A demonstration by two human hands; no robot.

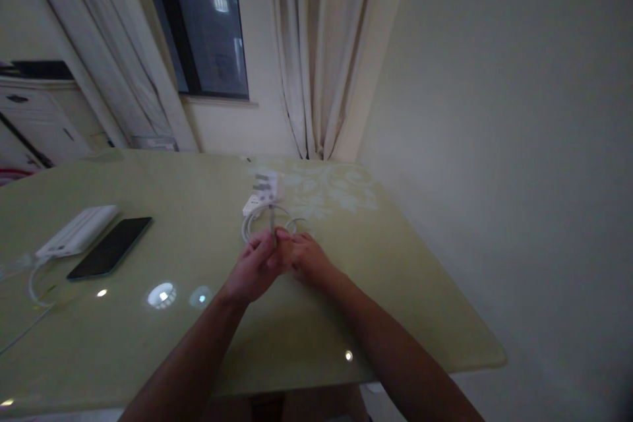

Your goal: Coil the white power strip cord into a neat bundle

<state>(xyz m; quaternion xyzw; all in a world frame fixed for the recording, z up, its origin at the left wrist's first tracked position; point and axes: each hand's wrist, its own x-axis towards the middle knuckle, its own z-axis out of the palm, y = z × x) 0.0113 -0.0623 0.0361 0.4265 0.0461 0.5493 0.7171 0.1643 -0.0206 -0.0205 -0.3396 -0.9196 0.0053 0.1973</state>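
Observation:
A coiled white cable (pixel 246 229) is held between my two hands above the glossy table. My left hand (pixel 254 268) is closed on the coil, its thumb and fingers pinching the strands. Against it, my right hand (pixel 309 258) has its fingers curled together at the cable, where a small loop rises over them. Just beyond the coil is a white plug or adapter (pixel 267 190), with a small white block (pixel 251 205) beside it. Blur hides the fine detail at the fingertips and how the cable meets these white pieces.
On the left of the pale green table (pixel 188 343) lie a white power bank (pixel 82 231) with a cable plugged in and a dark phone (pixel 111 248). A wall (pixel 494 145) runs close along the right edge. Curtains (pixel 316 46) hang behind the far edge.

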